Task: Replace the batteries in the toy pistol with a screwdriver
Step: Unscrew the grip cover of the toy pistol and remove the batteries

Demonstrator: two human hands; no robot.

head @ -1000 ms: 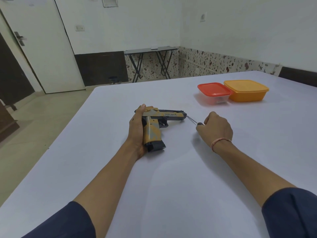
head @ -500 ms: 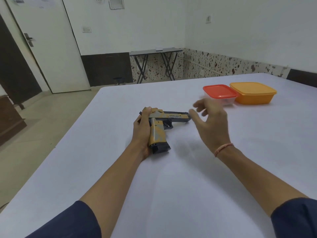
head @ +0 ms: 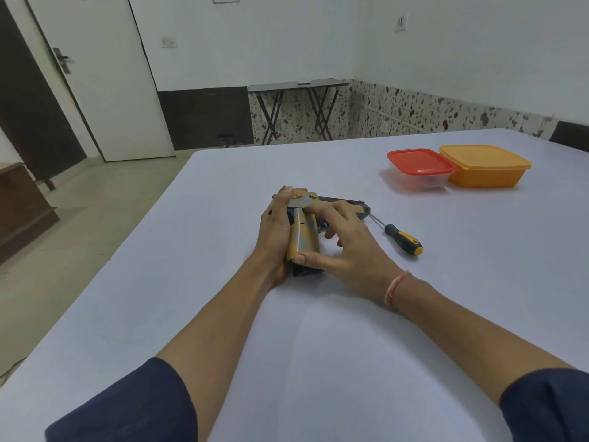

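Looking down across a white table (head: 318, 346), with a white door (head: 95, 74) at far left and a folding table (head: 296, 86) against the back wall. Gripped the toy pistol (head: 302, 240) with the left hand (head: 275, 231), fingers curled round its rear and thumb up on the back of the slide. Kept it flat on its side near the table's middle, muzzle to the right, grip toward the body. Rested the right hand (head: 353, 250) across it from the other side, fingers spread rather than closed. Set the thumb tip against the foot of the grip and the forefinger along the slide. Touched the screwdriver (head: 403, 239) with neither hand. Lay loose just right of the right hand, shaft tip by the muzzle, black-and-yellow handle pointing away to the right. Could not tell whether tip and muzzle met. Farther right and farther back, side by side and touching: a red-lidded clear container (head: 420, 164) and an orange container (head: 484, 167), both lidded.
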